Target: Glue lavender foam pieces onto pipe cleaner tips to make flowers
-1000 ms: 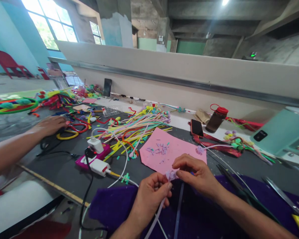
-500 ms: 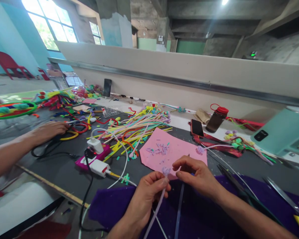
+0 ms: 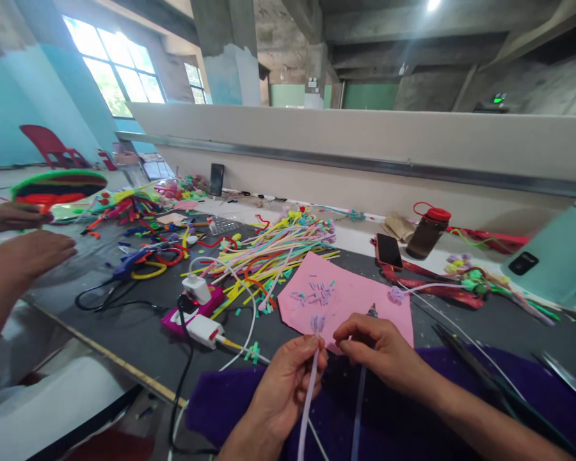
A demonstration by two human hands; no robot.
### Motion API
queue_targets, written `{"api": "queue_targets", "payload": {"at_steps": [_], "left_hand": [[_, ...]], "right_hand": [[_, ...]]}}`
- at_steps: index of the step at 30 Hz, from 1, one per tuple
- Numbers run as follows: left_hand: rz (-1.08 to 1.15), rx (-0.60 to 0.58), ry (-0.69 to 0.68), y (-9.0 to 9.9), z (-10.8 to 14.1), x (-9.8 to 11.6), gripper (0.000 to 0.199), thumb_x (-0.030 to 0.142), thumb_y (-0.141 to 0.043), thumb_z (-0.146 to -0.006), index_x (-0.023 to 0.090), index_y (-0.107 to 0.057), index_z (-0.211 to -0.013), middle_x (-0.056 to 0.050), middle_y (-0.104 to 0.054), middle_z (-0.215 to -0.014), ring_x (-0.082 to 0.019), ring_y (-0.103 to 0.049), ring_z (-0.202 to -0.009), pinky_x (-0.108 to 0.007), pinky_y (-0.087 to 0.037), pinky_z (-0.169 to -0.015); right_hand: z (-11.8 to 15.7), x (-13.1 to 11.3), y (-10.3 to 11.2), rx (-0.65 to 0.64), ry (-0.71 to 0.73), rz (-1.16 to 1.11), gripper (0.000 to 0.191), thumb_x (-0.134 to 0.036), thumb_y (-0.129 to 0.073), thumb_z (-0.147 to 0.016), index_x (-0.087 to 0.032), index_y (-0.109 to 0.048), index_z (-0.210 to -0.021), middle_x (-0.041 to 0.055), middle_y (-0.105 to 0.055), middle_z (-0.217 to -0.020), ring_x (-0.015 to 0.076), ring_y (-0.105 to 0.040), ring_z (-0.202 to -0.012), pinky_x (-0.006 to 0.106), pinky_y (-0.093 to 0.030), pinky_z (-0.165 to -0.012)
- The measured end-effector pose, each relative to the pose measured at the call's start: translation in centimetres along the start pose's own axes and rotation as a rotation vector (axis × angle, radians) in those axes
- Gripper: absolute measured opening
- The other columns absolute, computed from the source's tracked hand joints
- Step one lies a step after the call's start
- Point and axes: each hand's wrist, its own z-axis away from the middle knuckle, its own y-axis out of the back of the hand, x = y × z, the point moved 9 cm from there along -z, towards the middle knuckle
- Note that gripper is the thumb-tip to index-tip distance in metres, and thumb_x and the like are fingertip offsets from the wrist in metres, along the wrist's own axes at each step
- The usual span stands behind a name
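Note:
My left hand [image 3: 290,378] pinches a pale lilac pipe cleaner [image 3: 307,406] just below its top. A small tuft of lilac loops [image 3: 317,324] stands up above the fingertips. To its right, my right hand [image 3: 381,349] has its thumb and index finger close together. The dark tip of a glue gun [image 3: 373,310] sticks out beyond its knuckles, and a translucent glue stick [image 3: 358,410] hangs below the palm. The hand hides most of the gun. Beneath both hands lies a pink sheet [image 3: 350,288] with short lilac clippings [image 3: 317,292] on it.
Loose pipe cleaners [image 3: 264,250] lie in a heap behind a purple power strip [image 3: 216,298]. Scissors [image 3: 480,365] rest at the right near a phone [image 3: 388,251] and a bottle [image 3: 429,232]. At far left, a co-worker's hands [image 3: 33,246] hold a green-rimmed round piece [image 3: 60,186].
The view has turned slightly left. The lilac tuft is now more upright in my left hand. The co-worker's hand has left the cables and joined the other at the round piece, now raised.

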Motion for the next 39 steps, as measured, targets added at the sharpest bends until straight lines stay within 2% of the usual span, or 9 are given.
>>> {"api": "queue_targets", "payload": {"at_steps": [7,10,14,19,23,27,30,33,39], "left_hand": [[0.028,-0.045,0.0,-0.5,0.2,0.0,0.012,0.022,-0.061,-0.071,0.012,-0.057,-0.066,0.004,-0.052,-0.05,0.001,-0.026,-0.03,-0.011,-0.016,-0.029],[0.008,-0.056,-0.025,-0.7,0.3,0.1,0.013,0.023,-0.062,-0.071,0.013,-0.057,-0.066,0.004,-0.053,-0.05,0.001,-0.028,-0.028,-0.012,-0.017,-0.028],[-0.027,-0.059,-0.038,-0.6,0.5,0.1,0.013,0.023,-0.062,-0.072,0.012,-0.057,-0.066,0.003,-0.055,-0.05,0.0,-0.032,-0.028,-0.011,-0.018,-0.027],[-0.044,-0.048,-0.061,0.0,1.2,0.8,0.015,0.026,-0.062,-0.073,0.013,-0.057,-0.068,0.002,-0.059,-0.052,0.002,-0.031,-0.025,-0.011,-0.018,-0.026],[-0.083,0.013,-0.103,0.8,1.9,2.0,0.013,0.026,-0.061,-0.075,0.013,-0.058,-0.073,0.0,-0.064,-0.057,0.003,-0.028,-0.022,-0.01,-0.013,-0.024],[-0.102,0.049,-0.105,0.9,2.3,2.4,0.012,0.024,-0.065,-0.071,0.014,-0.059,-0.073,0.002,-0.062,-0.056,0.003,-0.028,-0.026,-0.009,-0.018,-0.025],[-0.112,0.082,-0.124,0.8,2.3,2.7,0.014,0.02,-0.069,-0.065,0.014,-0.059,-0.071,0.002,-0.061,-0.055,0.001,-0.032,-0.029,-0.009,-0.023,-0.027],[-0.147,0.092,-0.152,0.5,2.2,2.8,0.014,0.022,-0.07,-0.064,0.014,-0.059,-0.067,0.002,-0.061,-0.054,0.001,-0.032,-0.029,-0.01,-0.022,-0.027],[-0.19,0.141,-0.202,0.7,2.0,3.1,0.017,0.026,-0.071,-0.063,0.013,-0.063,-0.071,0.005,-0.055,-0.047,0.002,-0.027,-0.028,-0.01,-0.019,-0.028]], "right_hand": [[0.1,1.3,0.0,0.012,-0.097,-0.007,0.021,-0.018,-0.057,-0.075,-0.018,-0.06,-0.096,-0.0011,-0.06,-0.074,0.0098,-0.051,-0.058,0.02,-0.037,-0.052],[0.1,1.7,-1.9,-0.09,-0.144,-0.17,0.033,-0.014,-0.062,-0.069,-0.02,-0.056,-0.101,-0.0004,-0.061,-0.086,0.0079,-0.051,-0.058,0.018,-0.037,-0.051],[0.0,1.7,-3.9,-0.18,-0.148,-0.376,0.018,-0.018,-0.062,-0.07,-0.017,-0.054,-0.086,-0.0029,-0.059,-0.071,0.0092,-0.054,-0.057,0.019,-0.041,-0.052],[0.2,1.6,-2.3,-0.139,-0.073,0.022,0.007,-0.01,-0.053,-0.072,-0.016,-0.056,-0.071,-0.0049,-0.052,-0.057,0.0083,-0.049,-0.052,0.017,-0.035,-0.048],[0.7,0.4,-1.6,-0.149,0.062,0.337,0.019,-0.004,-0.049,-0.072,-0.017,-0.062,-0.079,-0.0017,-0.061,-0.068,0.0109,-0.055,-0.064,0.02,-0.039,-0.058],[1.0,-1.3,-2.1,-0.129,0.192,0.376,0.028,-0.003,-0.047,-0.075,-0.018,-0.062,-0.094,0.0038,-0.062,-0.091,0.0142,-0.057,-0.083,0.023,-0.041,-0.072],[1.1,-1.2,-3.1,-0.142,0.099,0.251,0.015,-0.014,-0.048,-0.081,-0.016,-0.063,-0.081,0.0006,-0.059,-0.071,0.0115,-0.055,-0.064,0.02,-0.04,-0.058],[1.3,-0.3,-4.9,-0.219,-0.032,0.045,0.022,-0.023,-0.045,-0.084,-0.015,-0.059,-0.069,-0.004,-0.049,-0.054,0.0073,-0.045,-0.046,0.016,-0.033,-0.043],[1.2,0.3,-7.1,-0.247,-0.082,-0.037,0.014,-0.017,-0.05,-0.077,-0.015,-0.059,-0.067,-0.0064,-0.043,-0.051,0.0057,-0.041,-0.044,0.014,-0.029,-0.04]]}}
